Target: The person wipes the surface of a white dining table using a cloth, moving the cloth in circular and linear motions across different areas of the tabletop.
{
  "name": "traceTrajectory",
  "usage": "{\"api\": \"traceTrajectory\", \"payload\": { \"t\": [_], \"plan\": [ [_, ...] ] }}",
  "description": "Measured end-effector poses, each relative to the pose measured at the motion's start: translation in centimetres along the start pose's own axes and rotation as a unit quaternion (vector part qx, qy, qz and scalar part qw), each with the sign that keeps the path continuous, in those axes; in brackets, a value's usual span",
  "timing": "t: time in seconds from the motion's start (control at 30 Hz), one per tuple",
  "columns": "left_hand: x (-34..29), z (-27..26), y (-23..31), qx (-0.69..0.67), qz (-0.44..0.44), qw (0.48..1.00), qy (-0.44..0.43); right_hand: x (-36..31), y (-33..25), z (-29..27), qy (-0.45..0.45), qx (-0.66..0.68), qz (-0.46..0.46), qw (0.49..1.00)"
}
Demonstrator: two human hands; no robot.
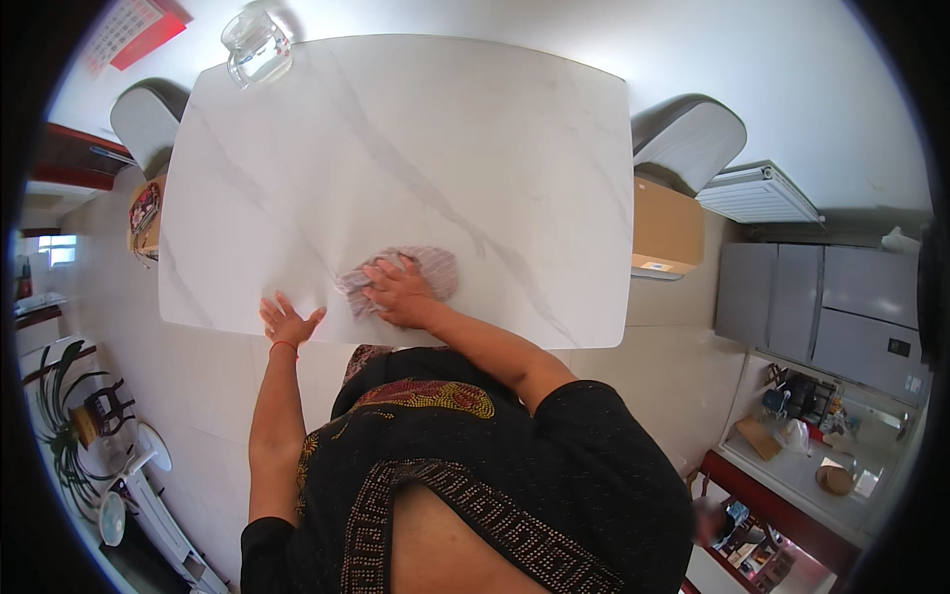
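Observation:
My right hand presses down on a crumpled, pale pinkish striped cloth, fingers bent over it. The cloth lies on the white marble-patterned table, near its front edge and around the middle. Part of the cloth is hidden beneath the palm. To the left, my left hand rests at the table's near edge with its fingers spread and holds nothing. A red string circles that wrist.
A glass pitcher stands at the table's far left corner. Grey chairs and a cardboard box flank the table. A radiator and a grey refrigerator are at right, a potted plant at lower left.

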State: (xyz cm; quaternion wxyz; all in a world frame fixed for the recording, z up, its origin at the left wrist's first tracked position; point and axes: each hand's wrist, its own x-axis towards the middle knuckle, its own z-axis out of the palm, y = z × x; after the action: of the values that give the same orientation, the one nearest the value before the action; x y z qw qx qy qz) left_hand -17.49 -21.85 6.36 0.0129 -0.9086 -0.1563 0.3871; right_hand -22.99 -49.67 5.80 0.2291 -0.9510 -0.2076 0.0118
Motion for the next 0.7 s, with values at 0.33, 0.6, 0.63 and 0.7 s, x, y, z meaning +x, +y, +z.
{"api": "traceTrajectory", "payload": {
  "t": [0.33,0.6,0.63,0.7],
  "plan": [
    [-0.6,-0.4,0.6,-0.002,0.020,1.000,0.009,-5.3,9.2,-5.0,0.126,-0.126,0.271,0.946],
    [-0.5,-1.2,7.0,-0.146,0.080,0.961,0.221,2.6,0.9,-3.3,0.074,0.022,0.312,0.947],
    [-1.8,-1.2,9.5,-0.141,0.137,0.938,0.285,2.4,1.9,-3.0,0.167,0.108,0.300,0.933],
    [-4.3,-0.5,12.4,-0.133,0.271,0.868,0.395,1.8,2.9,-3.3,0.270,0.221,0.294,0.890]
  ]
}}
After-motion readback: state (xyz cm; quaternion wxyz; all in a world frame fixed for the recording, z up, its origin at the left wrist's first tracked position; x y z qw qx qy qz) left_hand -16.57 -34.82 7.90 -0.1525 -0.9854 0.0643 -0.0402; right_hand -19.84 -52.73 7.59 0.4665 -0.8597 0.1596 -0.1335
